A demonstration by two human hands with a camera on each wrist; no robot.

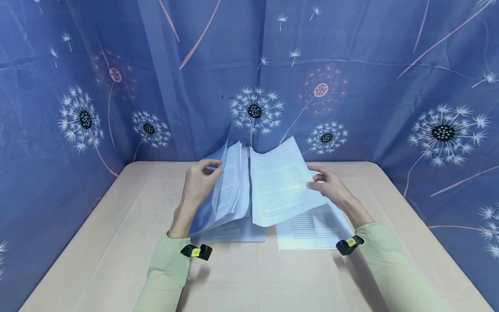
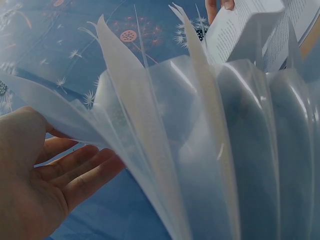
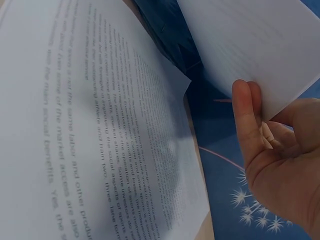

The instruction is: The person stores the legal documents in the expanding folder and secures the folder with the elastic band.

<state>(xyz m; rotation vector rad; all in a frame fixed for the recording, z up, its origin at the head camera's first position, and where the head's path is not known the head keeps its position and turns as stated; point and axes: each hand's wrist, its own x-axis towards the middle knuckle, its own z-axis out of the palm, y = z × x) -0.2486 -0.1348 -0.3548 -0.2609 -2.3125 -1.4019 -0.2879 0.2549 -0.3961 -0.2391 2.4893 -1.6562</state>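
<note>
A clear-pocket document folder (image 1: 245, 236) stands partly open on the table, its leaves fanned upward. My left hand (image 1: 198, 184) pinches the folder's raised leaves at their left edge. In the left wrist view, the transparent sleeves (image 2: 200, 150) spread apart beside the left hand (image 2: 55, 182), some with paper inside. My right hand (image 1: 331, 186) pinches a printed sheet (image 1: 282, 186) by its right edge between thumb and fingers. That sheet is raised and bent, right of the folder's pockets. Beneath it lie more printed papers (image 1: 317, 225), flat on the table and partly covered.
The pale tabletop (image 1: 241, 277) extends around the folder and papers. A blue dandelion-print curtain (image 1: 218, 86) hangs behind the table and along both sides. Each wrist carries a small black camera, such as the left wrist camera (image 1: 196, 251).
</note>
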